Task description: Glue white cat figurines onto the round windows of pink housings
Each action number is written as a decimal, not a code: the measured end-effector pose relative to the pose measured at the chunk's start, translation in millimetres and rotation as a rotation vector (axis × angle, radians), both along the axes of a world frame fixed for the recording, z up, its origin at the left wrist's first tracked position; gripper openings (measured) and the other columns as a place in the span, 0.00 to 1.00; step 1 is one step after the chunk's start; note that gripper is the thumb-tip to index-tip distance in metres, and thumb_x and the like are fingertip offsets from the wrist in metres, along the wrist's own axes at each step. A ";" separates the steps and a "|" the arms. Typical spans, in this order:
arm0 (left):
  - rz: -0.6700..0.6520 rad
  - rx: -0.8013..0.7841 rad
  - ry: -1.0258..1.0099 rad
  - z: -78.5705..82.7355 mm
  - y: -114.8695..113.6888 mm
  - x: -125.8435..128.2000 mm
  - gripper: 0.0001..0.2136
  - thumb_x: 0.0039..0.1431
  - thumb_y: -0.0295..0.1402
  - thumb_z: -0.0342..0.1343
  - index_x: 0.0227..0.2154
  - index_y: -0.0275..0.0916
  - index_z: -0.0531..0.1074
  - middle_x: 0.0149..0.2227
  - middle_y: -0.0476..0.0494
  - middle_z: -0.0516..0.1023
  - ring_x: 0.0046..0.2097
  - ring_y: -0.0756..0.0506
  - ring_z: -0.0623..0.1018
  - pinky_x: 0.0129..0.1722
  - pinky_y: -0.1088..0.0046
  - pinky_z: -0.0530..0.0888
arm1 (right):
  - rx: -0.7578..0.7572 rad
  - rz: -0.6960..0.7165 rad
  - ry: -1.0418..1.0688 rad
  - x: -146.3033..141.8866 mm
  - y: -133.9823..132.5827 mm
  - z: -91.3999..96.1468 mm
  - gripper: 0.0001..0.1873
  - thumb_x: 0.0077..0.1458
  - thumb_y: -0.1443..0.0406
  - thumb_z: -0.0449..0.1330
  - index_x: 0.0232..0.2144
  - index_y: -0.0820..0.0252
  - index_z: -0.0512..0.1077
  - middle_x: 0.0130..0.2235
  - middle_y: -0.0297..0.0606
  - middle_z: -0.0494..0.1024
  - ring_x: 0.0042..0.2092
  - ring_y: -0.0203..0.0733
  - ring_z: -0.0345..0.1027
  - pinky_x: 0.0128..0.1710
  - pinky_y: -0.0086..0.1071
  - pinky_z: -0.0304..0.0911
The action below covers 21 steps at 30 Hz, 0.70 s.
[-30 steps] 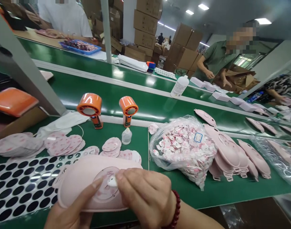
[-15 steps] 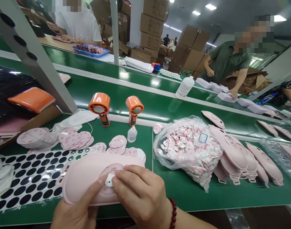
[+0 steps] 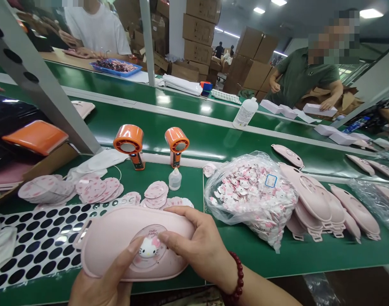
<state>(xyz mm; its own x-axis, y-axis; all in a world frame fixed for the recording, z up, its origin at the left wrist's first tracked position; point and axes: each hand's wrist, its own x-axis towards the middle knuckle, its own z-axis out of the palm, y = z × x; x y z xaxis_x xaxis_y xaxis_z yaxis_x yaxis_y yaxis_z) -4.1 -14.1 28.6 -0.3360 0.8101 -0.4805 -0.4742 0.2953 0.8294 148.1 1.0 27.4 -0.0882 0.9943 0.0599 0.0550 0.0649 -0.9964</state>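
Observation:
A pink oval plastic shell (image 3: 110, 238) with a slotted tab at its left end is held up over the front of the bench. My left hand (image 3: 105, 276) grips its lower left side, the thumb lying on the front by the round recess. In that recess sits a white cat-face piece (image 3: 149, 247) with a pink bow, under printed lettering. My right hand (image 3: 197, 244) holds the shell's right end, fingers behind the upper edge and thumb touching the cat face near the bow. Both hands are closed on the shell.
A plastic bag (image 3: 252, 195) of cat-face pieces lies right, beside stacked pink shells (image 3: 312, 199). Behind the held shell are printed discs (image 3: 99, 188), a black-dot sheet (image 3: 38, 238), a dropper bottle (image 3: 175, 179) and two orange handheld fans (image 3: 128, 142). Two co-workers sit or stand across the belt.
My right fingers have moved off the cat-face piece and round the shell's right end, uncovering the face and bow. Across the belt, a co-worker has lifted a white box.

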 end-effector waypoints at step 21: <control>-0.053 -0.013 -0.031 -17.6 5.5 -9.0 0.46 0.28 0.26 0.73 0.57 0.55 0.69 0.55 0.52 0.77 0.58 0.34 0.73 0.44 0.67 0.80 | 0.386 0.063 -0.472 0.2 3.3 -7.4 0.47 0.46 0.47 0.68 0.64 0.60 0.61 0.59 0.45 0.71 0.58 0.53 0.66 0.60 0.42 0.62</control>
